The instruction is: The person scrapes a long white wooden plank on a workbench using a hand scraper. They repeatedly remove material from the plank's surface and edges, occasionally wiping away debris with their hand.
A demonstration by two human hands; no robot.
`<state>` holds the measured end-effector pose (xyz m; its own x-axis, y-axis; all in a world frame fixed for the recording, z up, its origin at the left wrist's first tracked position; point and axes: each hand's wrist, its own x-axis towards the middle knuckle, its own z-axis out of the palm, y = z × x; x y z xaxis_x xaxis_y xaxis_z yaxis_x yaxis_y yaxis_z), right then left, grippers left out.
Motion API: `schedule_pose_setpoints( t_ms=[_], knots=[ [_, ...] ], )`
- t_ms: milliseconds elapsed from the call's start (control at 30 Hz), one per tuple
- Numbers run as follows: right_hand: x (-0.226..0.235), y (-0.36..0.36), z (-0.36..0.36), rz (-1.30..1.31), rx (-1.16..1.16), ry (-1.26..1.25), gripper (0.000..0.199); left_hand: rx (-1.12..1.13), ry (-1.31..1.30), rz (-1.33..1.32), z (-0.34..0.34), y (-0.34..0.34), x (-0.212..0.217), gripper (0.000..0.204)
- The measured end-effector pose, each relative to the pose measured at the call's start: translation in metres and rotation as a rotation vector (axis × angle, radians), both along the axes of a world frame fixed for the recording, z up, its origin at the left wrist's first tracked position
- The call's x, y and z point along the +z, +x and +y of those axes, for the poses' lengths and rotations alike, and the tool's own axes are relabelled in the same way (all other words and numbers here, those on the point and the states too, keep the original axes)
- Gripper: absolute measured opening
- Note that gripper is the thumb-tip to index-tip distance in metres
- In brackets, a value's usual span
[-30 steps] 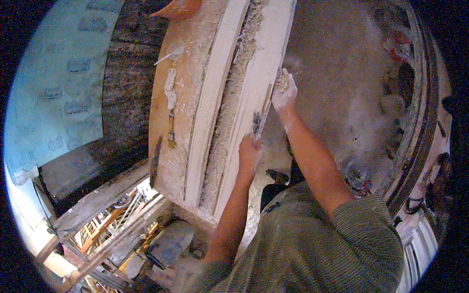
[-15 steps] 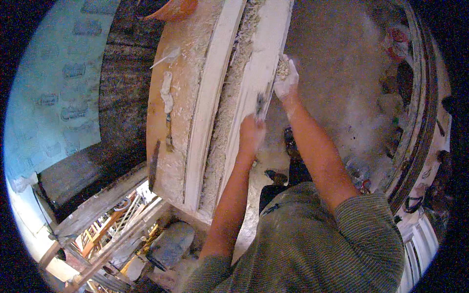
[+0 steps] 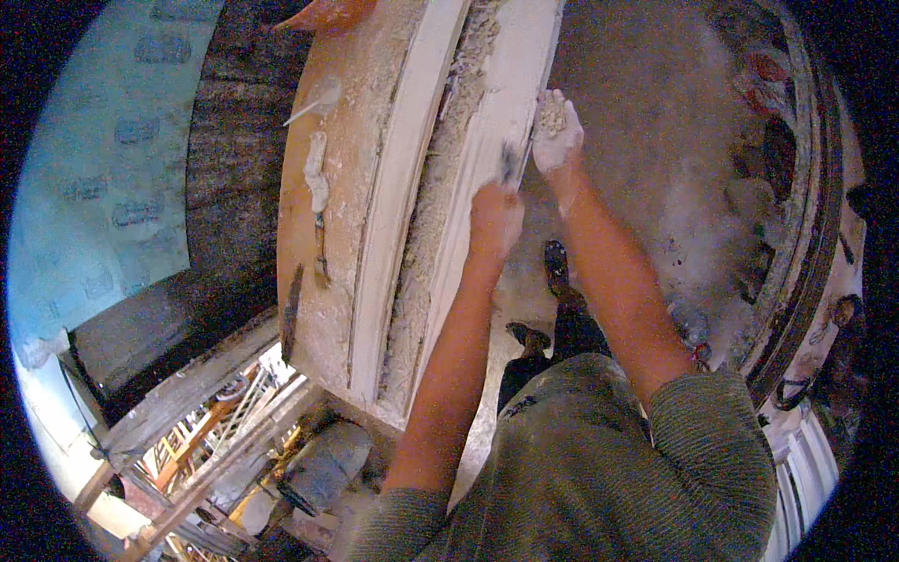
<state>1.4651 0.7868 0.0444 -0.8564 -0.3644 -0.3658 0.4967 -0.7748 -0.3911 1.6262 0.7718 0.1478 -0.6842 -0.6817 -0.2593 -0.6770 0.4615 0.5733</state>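
My left hand (image 3: 496, 217) is closed over the near part of a long white moulding (image 3: 510, 89). A dark-bristled brush (image 3: 511, 161) sticks out ahead of its fingers, the bristles blurred against the white face; its handle is hidden in my grip. Just beyond the moulding's right edge, my right hand (image 3: 560, 155), coated white, is cupped palm up. It holds a heap of pale crumbs (image 3: 552, 118). Between this moulding and a second white strip (image 3: 389, 187) runs a channel full of pale crumbly debris (image 3: 426, 211).
A tan board (image 3: 295, 206) carries the mouldings. On it lie another brush (image 3: 320, 248) with a white-caked handle and a small white tool (image 3: 316, 101). An orange bowl (image 3: 328, 13) sits at the far edge. Pale dust covers the floor (image 3: 646, 122) at right.
My left hand has moved away from me along the white moulding with the brush. My right hand has shifted slightly right and still holds the crumbs.
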Motion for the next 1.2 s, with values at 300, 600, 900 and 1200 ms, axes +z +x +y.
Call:
schedule_pose_setpoints(
  t_ms=[300,600,900,1200],
  knots=[
    [-0.013,0.000,0.000,-0.017,0.112,-0.159,0.036,0.164,0.063,-0.012,-0.006,-0.052,-0.006,0.031],
    [-0.007,-0.024,-0.013,-0.182,0.083,-0.240,0.035,0.134,0.092,-0.084,0.009,-0.019,0.021,0.028],
    [-0.004,-0.044,-0.017,-0.095,0.118,-0.122,0.034,0.074,0.019,-0.084,-0.016,-0.059,-0.013,0.026],
    [-0.031,-0.033,-0.007,-0.206,0.059,-0.329,0.032,0.030,-0.055,0.029,-0.016,-0.054,-0.001,0.029]
  ],
)
